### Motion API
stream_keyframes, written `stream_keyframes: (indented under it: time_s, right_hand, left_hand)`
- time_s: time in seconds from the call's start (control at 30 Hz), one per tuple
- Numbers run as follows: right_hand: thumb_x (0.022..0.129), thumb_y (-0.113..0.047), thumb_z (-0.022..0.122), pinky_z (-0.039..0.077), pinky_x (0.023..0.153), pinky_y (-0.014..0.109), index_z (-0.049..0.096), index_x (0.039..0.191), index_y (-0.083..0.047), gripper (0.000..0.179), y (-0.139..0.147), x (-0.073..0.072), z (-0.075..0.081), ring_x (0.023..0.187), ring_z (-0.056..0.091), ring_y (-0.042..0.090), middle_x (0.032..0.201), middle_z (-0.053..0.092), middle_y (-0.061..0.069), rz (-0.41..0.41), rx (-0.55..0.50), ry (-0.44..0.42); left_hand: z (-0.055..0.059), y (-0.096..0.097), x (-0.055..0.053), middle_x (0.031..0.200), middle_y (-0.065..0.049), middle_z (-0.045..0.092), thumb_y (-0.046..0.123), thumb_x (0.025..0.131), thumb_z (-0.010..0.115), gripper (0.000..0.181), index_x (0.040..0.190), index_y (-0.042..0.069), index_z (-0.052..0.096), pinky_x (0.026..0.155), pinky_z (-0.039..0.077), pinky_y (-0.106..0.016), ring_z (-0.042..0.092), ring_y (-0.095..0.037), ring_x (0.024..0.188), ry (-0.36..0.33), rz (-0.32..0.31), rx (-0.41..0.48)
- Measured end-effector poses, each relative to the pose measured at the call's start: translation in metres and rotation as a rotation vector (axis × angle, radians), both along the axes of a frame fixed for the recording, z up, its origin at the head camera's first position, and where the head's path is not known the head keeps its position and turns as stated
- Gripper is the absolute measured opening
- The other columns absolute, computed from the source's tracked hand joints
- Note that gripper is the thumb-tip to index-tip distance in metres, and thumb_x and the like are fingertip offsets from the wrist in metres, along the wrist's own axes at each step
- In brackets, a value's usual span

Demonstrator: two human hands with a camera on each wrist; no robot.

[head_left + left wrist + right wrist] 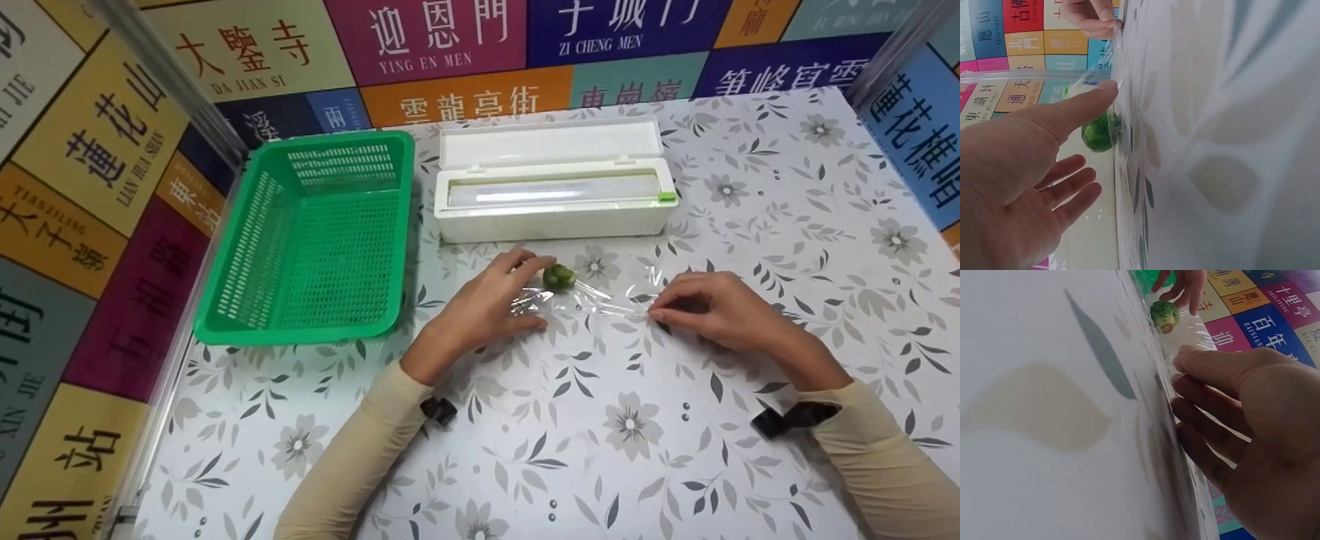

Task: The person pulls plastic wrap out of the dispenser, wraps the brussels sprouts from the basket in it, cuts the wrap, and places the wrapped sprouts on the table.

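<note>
A small green vegetable that looks like a Brussels sprout lies on a sheet of clear plastic wrap on the table. Its pale cut stem end shows in the right wrist view. My left hand is just left of it, fingers spread and loosely bent, holding nothing. The index fingertip is close to the sprout; whether it touches, I cannot tell. In the left wrist view the thumb reaches out straight in front of the sprout. Between thumb and fingertips, my right hand pinches the wrap's right edge.
Behind the hands stands a white wrap dispenser box, its lid raised, with a roll of film inside and a green slider at the right end. A green plastic basket sits to the left. Patterned panels border the table.
</note>
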State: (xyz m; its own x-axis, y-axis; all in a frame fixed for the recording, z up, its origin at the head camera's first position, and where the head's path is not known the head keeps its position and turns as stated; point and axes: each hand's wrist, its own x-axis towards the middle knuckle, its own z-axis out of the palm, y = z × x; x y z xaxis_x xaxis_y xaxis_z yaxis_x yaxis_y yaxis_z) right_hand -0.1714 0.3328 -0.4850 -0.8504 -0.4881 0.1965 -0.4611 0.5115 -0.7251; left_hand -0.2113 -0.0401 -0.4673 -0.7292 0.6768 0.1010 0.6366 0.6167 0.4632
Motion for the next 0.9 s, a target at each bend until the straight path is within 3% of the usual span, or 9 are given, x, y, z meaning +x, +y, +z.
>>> stream_keyframes:
  time_s: [0.17,0.23,0.47,0.6,0.73,0.9]
  right_hand:
    - [0.096,-0.009,0.083,0.056,0.074,0.012,0.085,0.102,-0.021,0.013,0.000,-0.002,0.001,0.084,0.071,0.003,0.096,0.081,-0.002,-0.107,-0.044,0.020]
    - [0.097,-0.012,0.083,0.056,0.071,0.013,0.085,0.104,-0.021,0.012,-0.001,-0.003,0.002,0.081,0.071,0.004,0.096,0.081,0.000,-0.167,-0.045,0.016]
    - [0.100,-0.021,0.081,0.055,0.057,0.017,0.084,0.109,-0.017,0.011,-0.004,-0.006,0.007,0.072,0.071,0.011,0.088,0.080,0.010,-0.351,-0.079,-0.061]
    - [0.100,-0.021,0.081,0.054,0.054,0.018,0.083,0.111,-0.012,0.015,-0.006,-0.010,0.006,0.068,0.070,0.012,0.088,0.080,0.015,-0.390,-0.094,-0.080]
    - [0.100,-0.020,0.080,0.056,0.058,0.017,0.082,0.113,-0.007,0.019,-0.008,-0.013,0.007,0.069,0.070,0.012,0.093,0.081,0.015,-0.414,-0.100,-0.108]
    - [0.101,-0.027,0.080,0.057,0.059,0.019,0.082,0.115,-0.010,0.022,-0.009,-0.015,0.006,0.071,0.070,0.015,0.097,0.081,0.009,-0.451,-0.106,-0.155]
  left_hand:
    - [-0.002,-0.016,0.004,0.134,-0.006,0.067,0.031,0.094,0.087,0.038,0.122,0.011,0.072,0.103,0.059,-0.036,0.063,-0.024,0.127,0.016,-0.016,-0.026]
    - [-0.003,-0.021,0.006,0.130,-0.006,0.070,0.031,0.095,0.086,0.030,0.115,0.011,0.075,0.099,0.060,-0.037,0.064,-0.025,0.123,0.006,-0.026,-0.027]
    - [-0.005,-0.031,0.008,0.125,-0.007,0.072,0.034,0.097,0.084,0.030,0.115,0.011,0.076,0.091,0.062,-0.037,0.067,-0.024,0.114,-0.021,-0.034,-0.003]
    - [-0.005,-0.034,0.005,0.118,-0.008,0.073,0.022,0.101,0.079,0.017,0.110,0.008,0.077,0.096,0.062,-0.037,0.070,-0.025,0.113,-0.002,-0.040,0.036]
    - [-0.006,-0.037,0.002,0.115,-0.011,0.076,0.011,0.102,0.073,0.008,0.107,0.005,0.077,0.103,0.061,-0.037,0.072,-0.028,0.116,0.019,-0.029,0.110]
    - [-0.008,-0.041,0.001,0.112,-0.010,0.076,0.009,0.103,0.070,0.010,0.110,0.005,0.075,0.099,0.062,-0.034,0.074,-0.024,0.110,-0.001,0.005,0.167]
